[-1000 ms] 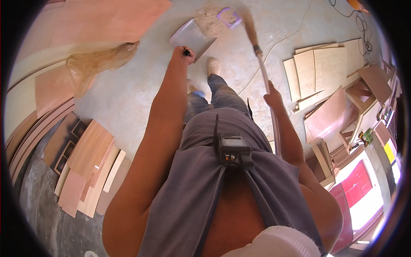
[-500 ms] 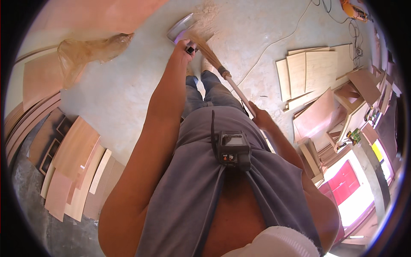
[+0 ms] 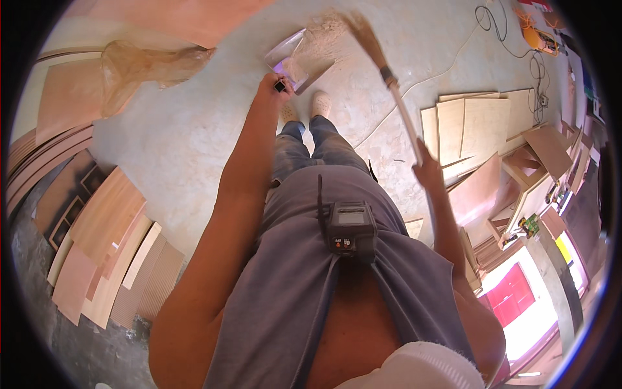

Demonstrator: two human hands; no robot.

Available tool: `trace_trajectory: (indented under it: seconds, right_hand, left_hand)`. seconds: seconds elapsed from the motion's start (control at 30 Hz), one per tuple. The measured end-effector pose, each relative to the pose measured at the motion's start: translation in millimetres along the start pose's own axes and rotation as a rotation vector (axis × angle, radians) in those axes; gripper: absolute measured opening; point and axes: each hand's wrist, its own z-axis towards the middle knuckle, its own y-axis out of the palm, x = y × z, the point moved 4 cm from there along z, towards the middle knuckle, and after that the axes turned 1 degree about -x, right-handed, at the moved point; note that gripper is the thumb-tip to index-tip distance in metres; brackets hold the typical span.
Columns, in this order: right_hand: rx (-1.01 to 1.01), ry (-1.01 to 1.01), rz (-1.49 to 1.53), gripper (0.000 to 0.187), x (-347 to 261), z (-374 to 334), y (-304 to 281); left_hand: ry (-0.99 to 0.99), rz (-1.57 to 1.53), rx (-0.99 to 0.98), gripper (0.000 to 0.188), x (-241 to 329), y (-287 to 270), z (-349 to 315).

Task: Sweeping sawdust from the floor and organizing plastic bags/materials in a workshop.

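Note:
My left hand (image 3: 277,86) is closed round the dark, hollow end of the handle of a dustpan (image 3: 315,76), which rests on the floor just ahead of my feet. Inside the pan lies some pale sawdust, and a pile of sawdust (image 3: 326,31) spreads over its far edge onto the floor. Out to the right, my right hand (image 3: 427,170) grips the pale stick of a broom (image 3: 369,44). The bristles are slanted up and left, just right of the sawdust pile and apart from the pan.
Thin boards (image 3: 473,126) lie stacked on the right, with wood offcuts (image 3: 518,172) beyond. A cable (image 3: 447,68) crosses the floor toward an orange tool (image 3: 536,39). On the left are crumpled plastic sheeting (image 3: 129,74) and leaning panels (image 3: 107,214).
The broom has swung right and away from the dustpan, its bristles now beyond the pan's right side. My right hand has moved out to the right. More of the pan's inside shows.

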Motion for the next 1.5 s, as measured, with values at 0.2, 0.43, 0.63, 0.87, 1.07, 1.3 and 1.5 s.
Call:
trace_trajectory:
  seconds: [0.2,0.43,0.63,0.87,1.07,1.3,1.5]
  right_hand:
    - [0.162,-0.142,0.019,0.070,0.4,164.0,-22.3]
    - [-0.328,-0.058,-0.178,0.080,3.5,179.6,72.5]
    - [-0.568,-0.083,-0.097,0.082,-17.1,53.5,92.9]
    - [-0.483,0.028,-0.014,0.077,-29.3,-20.4,19.6]
    - [-0.211,0.034,0.061,0.073,-26.6,20.1,-21.3]
    - [0.002,-0.157,-0.063,0.072,-36.1,174.1,8.1]
    - [-0.428,-0.082,-0.270,0.082,-9.0,103.1,88.4]
  left_hand:
    - [0.017,-0.049,0.011,0.005,9.8,5.3,2.3]
    - [0.004,0.052,0.086,0.003,19.1,20.7,48.6]
    - [-0.046,0.076,0.252,0.005,-4.3,37.9,55.4]
    - [0.081,0.103,0.205,0.012,-8.1,40.4,40.3]
    - [0.058,-0.019,0.239,0.019,3.4,12.3,52.2]
    - [0.024,-0.031,0.188,0.022,2.4,13.5,45.5]
    - [0.061,-0.021,0.172,0.024,-2.7,15.3,53.8]
